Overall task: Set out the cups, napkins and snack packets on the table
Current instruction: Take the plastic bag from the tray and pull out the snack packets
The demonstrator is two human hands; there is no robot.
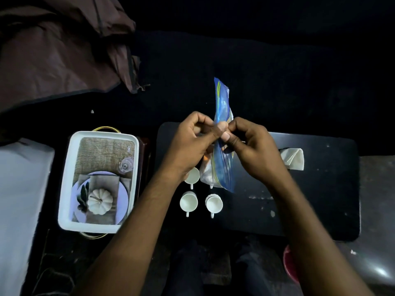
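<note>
A blue snack packet [223, 99] stands on edge above the dark table [320, 189]. My left hand [192, 144] and my right hand [250, 146] both pinch it at its middle, fingertips meeting. Under the packet and my hands stand white cups: one partly hidden by my left wrist [192, 175], another mostly hidden behind the packet, and two in full view nearer me [188, 202] [214, 204], handles pointing toward me. A folded white napkin [294, 158] lies on the table to the right of my right hand.
A white rectangular tray [66, 184] with a printed picture of a plate and pumpkin sits left of the table. Brown cloth [53, 50] is heaped at the far left. A red object [288, 263] shows at the table's near right corner. My legs are below the table edge.
</note>
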